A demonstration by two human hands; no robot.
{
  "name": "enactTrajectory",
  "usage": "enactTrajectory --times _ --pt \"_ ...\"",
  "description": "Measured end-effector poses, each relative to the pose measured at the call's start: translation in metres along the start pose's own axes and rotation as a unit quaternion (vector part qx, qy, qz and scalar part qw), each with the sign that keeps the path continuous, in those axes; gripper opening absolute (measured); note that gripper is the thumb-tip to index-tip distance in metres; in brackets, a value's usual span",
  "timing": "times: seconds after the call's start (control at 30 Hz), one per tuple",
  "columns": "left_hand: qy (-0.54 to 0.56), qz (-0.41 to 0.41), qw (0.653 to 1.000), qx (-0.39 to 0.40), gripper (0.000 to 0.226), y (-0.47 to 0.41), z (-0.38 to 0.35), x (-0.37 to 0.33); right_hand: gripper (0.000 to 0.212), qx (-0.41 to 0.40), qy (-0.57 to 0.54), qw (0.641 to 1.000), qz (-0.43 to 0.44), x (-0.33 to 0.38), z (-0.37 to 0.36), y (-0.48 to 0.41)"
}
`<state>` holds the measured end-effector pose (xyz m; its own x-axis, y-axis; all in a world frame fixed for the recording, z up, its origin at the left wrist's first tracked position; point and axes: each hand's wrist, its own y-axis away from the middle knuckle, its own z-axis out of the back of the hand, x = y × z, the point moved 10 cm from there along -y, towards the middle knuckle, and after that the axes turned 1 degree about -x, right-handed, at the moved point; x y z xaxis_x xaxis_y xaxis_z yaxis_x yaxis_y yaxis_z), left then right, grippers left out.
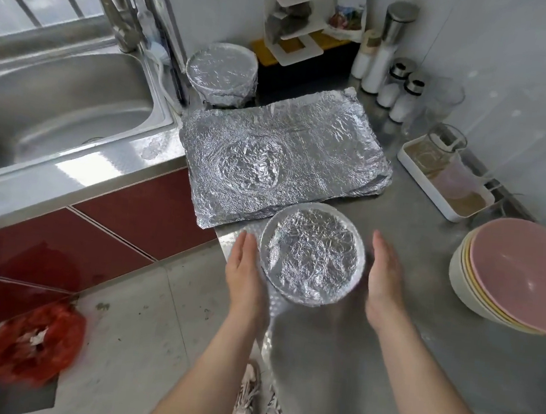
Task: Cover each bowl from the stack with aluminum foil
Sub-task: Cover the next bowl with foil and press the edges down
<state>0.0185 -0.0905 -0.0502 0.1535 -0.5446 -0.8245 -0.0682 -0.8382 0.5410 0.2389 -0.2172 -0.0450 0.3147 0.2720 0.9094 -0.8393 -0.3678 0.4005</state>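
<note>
A foil-covered bowl [312, 253] sits near the steel counter's front corner. My left hand [246, 271] lies flat against its left side with straight fingers. My right hand [385, 279] stands with straight fingers just to its right, a small gap between palm and bowl. Beyond it lies a pile of crinkled foil sheets [322, 144] with a round dent pressed in. Foil-covered bowls [222, 70] are stacked at the back by the sink. A stack of uncovered bowls [523, 277], pink on top, stands at the right.
The sink [56, 106] lies to the left. Salt shakers and bottles [395, 85] line the back wall, and a white tray with glass jars [443, 177] stands at the right. A red bag [35, 343] lies on the floor below.
</note>
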Motion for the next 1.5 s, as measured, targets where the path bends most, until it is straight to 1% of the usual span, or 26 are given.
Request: enactTrajectory --times 0.03,0.1,0.13,0.17,0.23,0.33,0.4,0.47,0.53,0.67,0.73,0.77,0.83,0.87,0.9,0.97,1.03,1.13,1.17,1.23,1.27,1.3,1.33,1.37,1.43,1.5 --pt "-0.001 0.003 1.0 0.003 0.068 -0.007 -0.004 -0.001 0.046 0.023 0.007 1.0 0.001 0.003 -0.007 -0.005" --pt "-0.007 0.021 0.999 0.028 0.088 -0.016 -0.014 0.002 0.045 0.059 0.018 0.998 0.007 0.005 -0.021 -0.006" --pt "-0.015 0.029 0.999 0.036 0.088 -0.018 -0.02 0.005 0.042 0.065 0.015 0.998 0.012 0.005 -0.025 -0.008" --pt "-0.023 0.033 0.998 0.04 0.08 -0.017 -0.025 0.005 0.039 0.066 0.005 0.998 0.017 0.004 -0.027 -0.007" --pt "-0.063 0.037 0.997 0.017 0.063 -0.016 -0.028 0.01 0.035 0.051 -0.012 0.998 0.021 -0.001 -0.027 -0.006" --pt "-0.103 0.042 0.994 -0.019 0.057 -0.016 -0.024 0.017 0.036 0.007 0.001 1.0 0.011 -0.013 -0.022 -0.008" --pt "-0.129 0.017 0.991 -0.028 0.049 -0.02 -0.022 0.013 0.041 -0.011 0.022 1.0 0.018 -0.019 -0.021 -0.012" --pt "-0.162 -0.001 0.986 -0.028 0.046 -0.022 -0.024 0.008 0.044 -0.016 0.033 0.999 0.032 -0.021 -0.02 -0.014" --pt "-0.175 -0.007 0.984 -0.024 0.05 -0.021 -0.025 0.007 0.045 -0.011 0.042 0.999 0.033 -0.021 -0.022 -0.014" --pt "-0.172 0.004 0.985 -0.004 0.05 -0.011 -0.021 0.008 0.034 0.021 0.019 1.0 0.0 -0.022 -0.021 -0.008" --pt "-0.172 0.013 0.985 0.015 0.052 -0.003 -0.02 0.012 0.04 0.059 0.017 0.998 -0.018 -0.02 -0.02 -0.006" --pt "-0.176 0.017 0.984 0.021 0.05 0.001 -0.019 0.013 0.038 0.088 0.026 0.996 -0.012 -0.015 -0.021 -0.005" --pt "-0.194 0.008 0.98 0.036 0.046 0.004 -0.018 0.012 0.027 0.127 0.056 0.99 0.006 -0.003 -0.02 -0.005" --pt "-0.21 -0.008 0.977 0.047 0.048 0.003 -0.018 0.007 0.026 0.13 0.073 0.989 0.018 0.002 -0.02 -0.006" --pt "-0.224 -0.025 0.972 0.063 0.049 0.001 -0.02 0.004 0.03 0.126 0.095 0.987 0.028 0.005 -0.017 -0.008" --pt "-0.277 -0.059 0.955 0.086 0.043 -0.006 -0.023 -0.003 0.033 0.125 0.135 0.982 0.043 0.006 -0.015 -0.009" --pt "-0.326 -0.074 0.935 0.119 0.04 -0.012 -0.028 -0.007 0.035 0.118 0.156 0.979 0.05 0.007 -0.015 -0.007" --pt "-0.373 -0.088 0.909 0.161 0.044 -0.018 -0.034 -0.013 0.032 0.098 0.166 0.98 0.056 0.014 -0.016 -0.009" --pt "-0.376 -0.086 0.906 0.172 0.044 -0.018 -0.038 -0.014 0.032 0.097 0.168 0.98 0.054 0.016 -0.014 -0.01" --pt "-0.374 -0.091 0.905 0.182 0.038 -0.033 -0.034 -0.023 0.03 0.084 0.153 0.984 0.037 0.012 -0.018 -0.011" --pt "-0.38 -0.108 0.902 0.177 0.03 -0.041 -0.033 -0.031 0.03 0.073 0.143 0.987 0.03 0.012 -0.017 -0.013" --pt "-0.406 -0.135 0.89 0.158 0.024 -0.05 -0.03 -0.041 0.03 0.062 0.133 0.989 0.023 0.011 -0.016 -0.014" --pt "-0.449 -0.174 0.865 0.14 0.024 -0.064 -0.031 -0.053 0.03 0.049 0.119 0.992 0.015 0.011 -0.015 -0.018" --pt "-0.505 -0.217 0.825 0.131 0.029 -0.073 -0.035 -0.061 0.031 0.039 0.107 0.993 0.006 0.011 -0.013 -0.021" --pt "-0.614 -0.29 0.721 0.14 0.042 -0.087 -0.053 -0.068 0.03 0.016 0.098 0.995 -0.009 0.015 -0.013 -0.025" --pt "-0.712 -0.331 0.6 0.155 0.051 -0.093 -0.073 -0.067 0.025 -0.006 0.078 0.997 -0.023 0.02 -0.014 -0.027"
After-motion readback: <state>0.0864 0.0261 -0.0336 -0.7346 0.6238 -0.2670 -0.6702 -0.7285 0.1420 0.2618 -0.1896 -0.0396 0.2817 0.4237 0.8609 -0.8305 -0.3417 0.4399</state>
